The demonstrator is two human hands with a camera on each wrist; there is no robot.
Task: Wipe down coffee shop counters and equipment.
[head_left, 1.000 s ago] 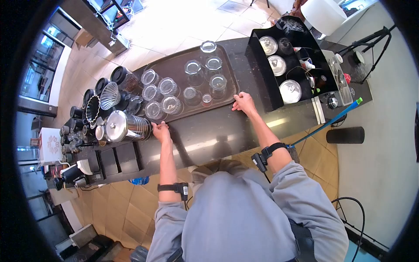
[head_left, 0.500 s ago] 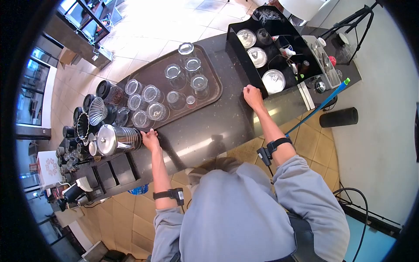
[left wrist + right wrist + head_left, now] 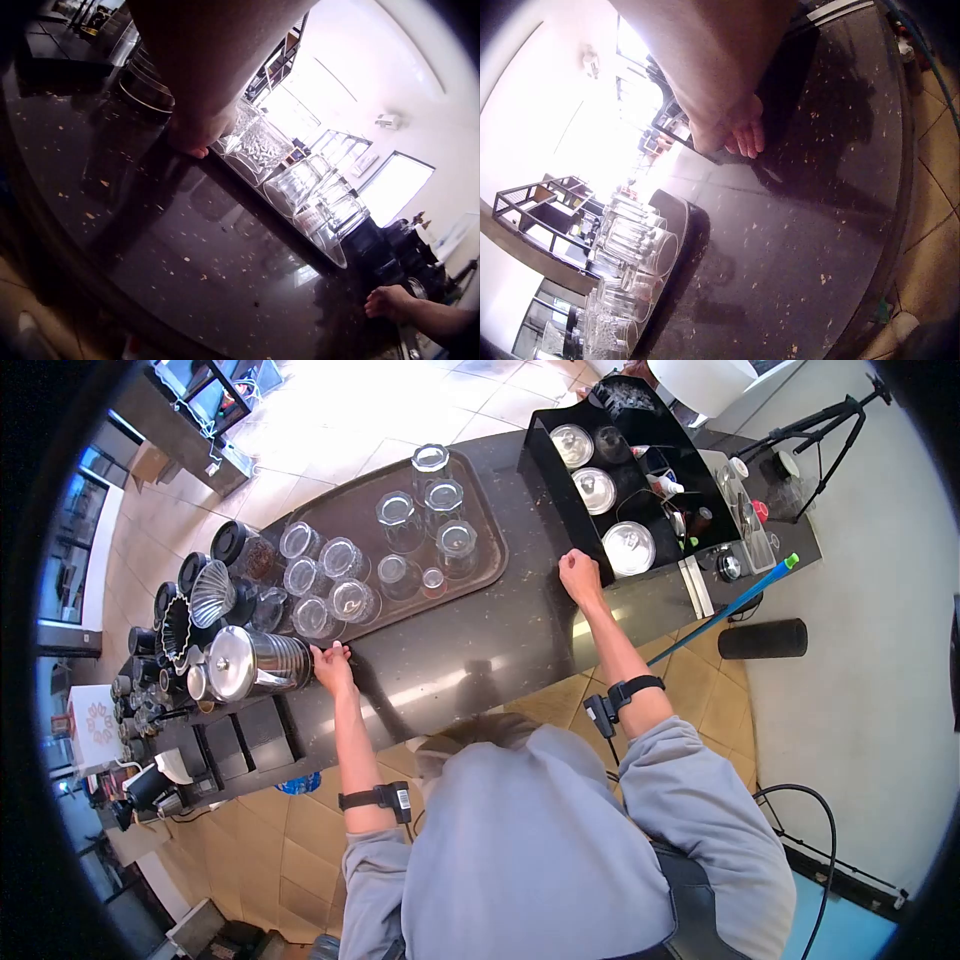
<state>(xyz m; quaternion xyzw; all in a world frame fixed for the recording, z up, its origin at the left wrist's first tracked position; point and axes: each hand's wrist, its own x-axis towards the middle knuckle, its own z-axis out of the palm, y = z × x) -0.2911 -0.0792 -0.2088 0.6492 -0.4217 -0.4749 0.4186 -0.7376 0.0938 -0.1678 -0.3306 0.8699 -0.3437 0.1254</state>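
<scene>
My left hand (image 3: 333,666) is at the near left corner of the brown tray (image 3: 465,592), beside the steel canister (image 3: 232,663). Its fingers touch the tray's edge, bent only a little. Upturned clear glasses (image 3: 353,600) stand on the tray in two groups, with a small one near the right side. Past the tray's right end, my right hand (image 3: 580,577) rests against the near left side of the black organizer box (image 3: 560,500). In the right wrist view its fingers (image 3: 746,139) hang loosely bent on the box's dark wall.
Dark-lidded jars (image 3: 232,545) and a ribbed glass dripper (image 3: 212,595) crowd the counter's left end. Round steel lids (image 3: 628,548) sit inside the box. A utensil tray (image 3: 740,510) stands right of it. A blue pole (image 3: 735,602) leans at the counter edge.
My right hand has left the tray's near right corner and moved right to the black box. The left hand stays by the tray's left corner. The head view has shifted slightly.
</scene>
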